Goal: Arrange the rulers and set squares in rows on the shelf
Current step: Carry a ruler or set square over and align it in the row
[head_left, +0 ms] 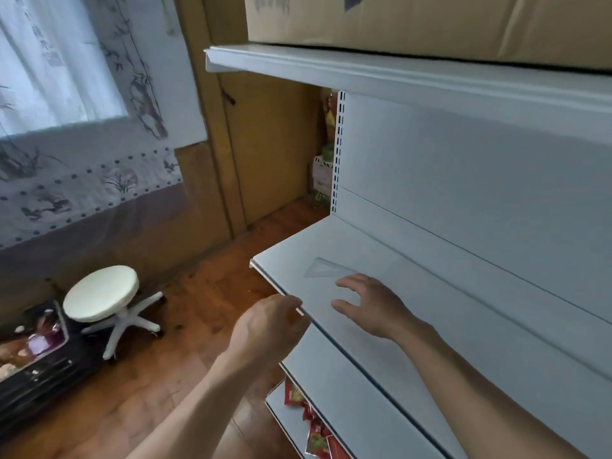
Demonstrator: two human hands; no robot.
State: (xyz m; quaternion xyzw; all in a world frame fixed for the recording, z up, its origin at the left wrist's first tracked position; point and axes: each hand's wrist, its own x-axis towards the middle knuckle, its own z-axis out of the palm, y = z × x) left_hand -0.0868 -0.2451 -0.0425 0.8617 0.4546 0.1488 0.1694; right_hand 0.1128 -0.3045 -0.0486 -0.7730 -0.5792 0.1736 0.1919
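Observation:
A clear plastic set square point(326, 268) lies flat near the left end of the white middle shelf point(430, 313). My right hand point(371, 308) hovers just right of it and nearer to me, over the shelf board, with fingers spread, thumb apart and nothing in it. My left hand point(270, 326) is at the shelf's front edge, blurred, with its fingers curled inward. Whether it holds anything I cannot make out. No rulers are plainly visible.
A cardboard box point(414, 21) sits on the top shelf point(364, 69). Red snack packets point(311, 425) lie on the lower shelf. A white swivel stool point(106, 294) and a dark low cabinet point(33, 356) stand on the wooden floor at left.

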